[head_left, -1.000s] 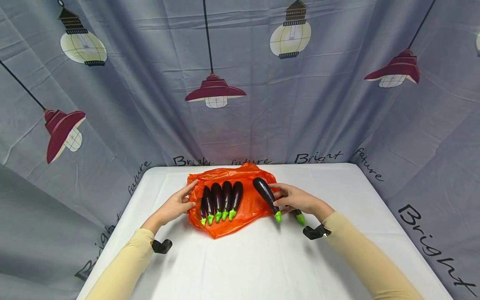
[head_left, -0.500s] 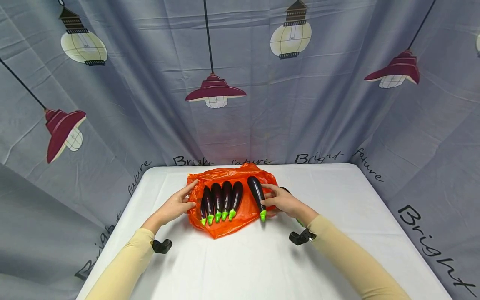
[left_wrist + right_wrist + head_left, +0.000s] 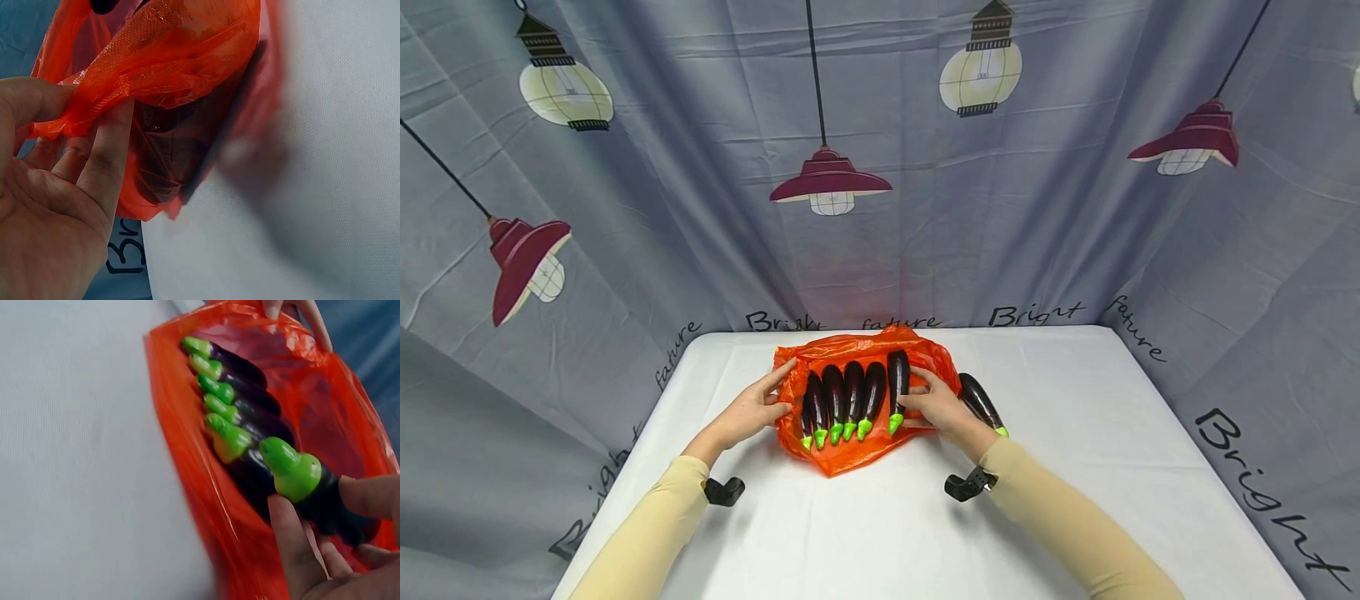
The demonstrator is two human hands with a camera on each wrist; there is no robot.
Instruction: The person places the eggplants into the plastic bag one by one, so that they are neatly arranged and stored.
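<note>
An orange-red plastic bag (image 3: 842, 461) lies spread on the table, its mouth held apart at the left. In the head view several dark purple eggplants (image 3: 853, 390) with green stems lie side by side in it. My left hand (image 3: 751, 417) pinches the bag's left edge between thumb and fingers, as the left wrist view confirms. Over the bag, my right hand (image 3: 946, 410) grips another eggplant (image 3: 898, 375), just right of the row, its stem toward me. In the right wrist view the held eggplant's green cap (image 3: 294, 472) stands beside the row's nearest one.
One more eggplant (image 3: 979, 402) lies on the white table (image 3: 865, 542), close to the bag's right edge and behind the right wrist. A grey curtain (image 3: 700, 167) printed with lamps surrounds the table's back and sides.
My right hand has carried the eggplant leftward from the bag's right edge to beside the row. The eggplant on the table has come out from behind that hand. My left hand stays put.
</note>
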